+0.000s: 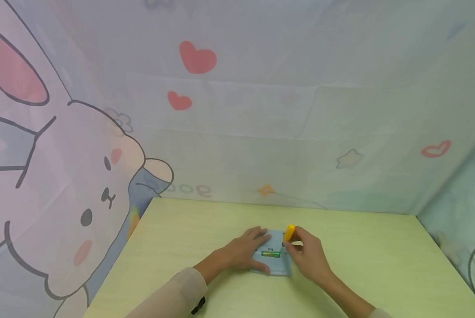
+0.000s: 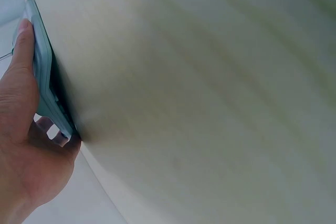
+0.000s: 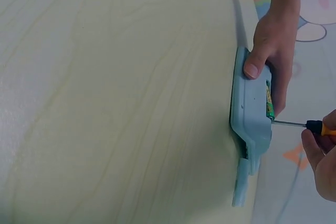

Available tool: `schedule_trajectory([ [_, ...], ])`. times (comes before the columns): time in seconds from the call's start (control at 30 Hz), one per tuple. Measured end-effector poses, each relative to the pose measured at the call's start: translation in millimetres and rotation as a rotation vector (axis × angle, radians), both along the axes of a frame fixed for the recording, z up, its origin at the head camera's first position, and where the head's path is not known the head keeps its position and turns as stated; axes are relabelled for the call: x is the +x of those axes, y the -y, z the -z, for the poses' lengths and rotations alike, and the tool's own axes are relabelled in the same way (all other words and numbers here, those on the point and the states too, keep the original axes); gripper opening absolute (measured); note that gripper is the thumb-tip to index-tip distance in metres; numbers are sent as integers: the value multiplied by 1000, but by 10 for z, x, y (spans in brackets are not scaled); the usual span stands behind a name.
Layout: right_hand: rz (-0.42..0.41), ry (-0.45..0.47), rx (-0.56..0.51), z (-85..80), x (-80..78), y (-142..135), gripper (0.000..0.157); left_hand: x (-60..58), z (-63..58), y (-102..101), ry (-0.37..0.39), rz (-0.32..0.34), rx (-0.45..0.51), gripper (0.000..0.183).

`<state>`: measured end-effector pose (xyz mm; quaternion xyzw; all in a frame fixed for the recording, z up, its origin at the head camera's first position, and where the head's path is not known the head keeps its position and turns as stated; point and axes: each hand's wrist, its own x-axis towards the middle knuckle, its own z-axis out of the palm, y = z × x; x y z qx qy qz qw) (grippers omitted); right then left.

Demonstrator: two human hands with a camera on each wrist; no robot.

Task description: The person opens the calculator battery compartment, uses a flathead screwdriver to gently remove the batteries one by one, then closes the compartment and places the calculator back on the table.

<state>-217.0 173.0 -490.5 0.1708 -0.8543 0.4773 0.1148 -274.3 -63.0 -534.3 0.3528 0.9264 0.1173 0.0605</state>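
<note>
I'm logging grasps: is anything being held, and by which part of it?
The right grip holds a screwdriver by its yellow handle; the left grip holds the pale blue device by its left side.

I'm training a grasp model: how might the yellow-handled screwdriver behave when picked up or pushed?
The yellow-handled screwdriver is probably stiff, judging by its straight metal shaft. It seems light: the right hand alone holds it. Laid flat and pushed, its slim handle might roll.
</note>
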Motion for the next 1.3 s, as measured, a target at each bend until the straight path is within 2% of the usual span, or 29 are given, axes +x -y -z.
schedule_trajectory([
  [0.3,57,164,-127,-1,-55,-114,18,-3,-5,-19,0,-17,4,105],
  [0.43,64,199,-154,24,-55,-138,21,-3,-8,-15,1,-15,9,105],
  [1.0,33,259,-272,76,-60,-215,21,-9,18,0,-17,0,11,106],
  [1.3,17,234,-284,73,-46,-217,22,-20,36,-14,-19,-4,12,107],
])
